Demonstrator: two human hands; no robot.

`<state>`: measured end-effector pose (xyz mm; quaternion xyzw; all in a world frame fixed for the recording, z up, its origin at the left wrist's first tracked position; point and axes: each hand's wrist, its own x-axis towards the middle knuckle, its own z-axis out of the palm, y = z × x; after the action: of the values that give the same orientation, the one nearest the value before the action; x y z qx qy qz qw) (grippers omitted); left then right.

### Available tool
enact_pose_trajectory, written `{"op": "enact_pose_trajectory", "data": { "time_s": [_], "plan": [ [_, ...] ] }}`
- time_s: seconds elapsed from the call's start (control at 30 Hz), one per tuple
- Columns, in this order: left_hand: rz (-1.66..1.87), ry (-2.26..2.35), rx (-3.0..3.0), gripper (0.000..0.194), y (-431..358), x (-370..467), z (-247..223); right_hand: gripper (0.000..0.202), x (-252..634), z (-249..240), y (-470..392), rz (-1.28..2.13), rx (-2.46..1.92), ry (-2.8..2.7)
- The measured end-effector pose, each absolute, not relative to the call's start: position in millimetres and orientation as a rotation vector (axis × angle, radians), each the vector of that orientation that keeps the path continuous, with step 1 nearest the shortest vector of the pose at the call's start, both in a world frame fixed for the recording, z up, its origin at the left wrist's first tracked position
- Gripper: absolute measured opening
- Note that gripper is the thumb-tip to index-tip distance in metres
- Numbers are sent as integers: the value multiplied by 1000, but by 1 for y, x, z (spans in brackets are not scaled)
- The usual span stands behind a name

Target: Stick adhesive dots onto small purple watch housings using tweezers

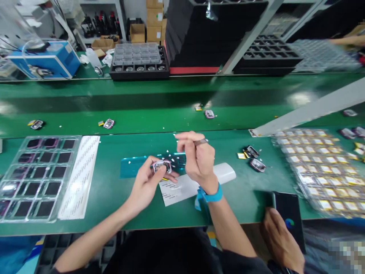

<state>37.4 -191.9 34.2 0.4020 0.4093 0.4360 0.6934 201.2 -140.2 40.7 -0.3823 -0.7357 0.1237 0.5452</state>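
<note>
My left hand is closed around a small watch case with a pinkish rim. Its inside, with electronic parts, faces up under my thumb, and a bit of yellow shows below it. My right hand is raised to the right of the case, apart from it, with the fingers drawn together. A small white bit shows at its fingertips; what they grip I cannot make out. A grey band crosses one finger, and a blue wrist strap circles that wrist. Beneath the hands lie a teal strip and a white sheet of labels.
A clear tray of dark squares stands left, beside a white liner strip. Opened watch cases lie to the right, near a tray of batteries. Another person's hand holds a phone. A white post slants across the bench.
</note>
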Motion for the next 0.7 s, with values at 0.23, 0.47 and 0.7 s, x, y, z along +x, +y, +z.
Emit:
{"op": "enact_pose_trajectory", "data": {
  "time_s": [0.23, 0.47, 0.7],
  "plan": [
    [952, 829, 1021, 31, -161, 16, 26, 14, 198, 17, -150, 276, -905, -2090],
    [920, 1032, 1281, 24, -172, 4, 13, 14, 190, 3, -156, 290, -964, -2105],
    [828, 1192, 1512, 23, -172, -1, 15, 21, 193, 3, -156, 358, -952, -2199]
  ]
}}
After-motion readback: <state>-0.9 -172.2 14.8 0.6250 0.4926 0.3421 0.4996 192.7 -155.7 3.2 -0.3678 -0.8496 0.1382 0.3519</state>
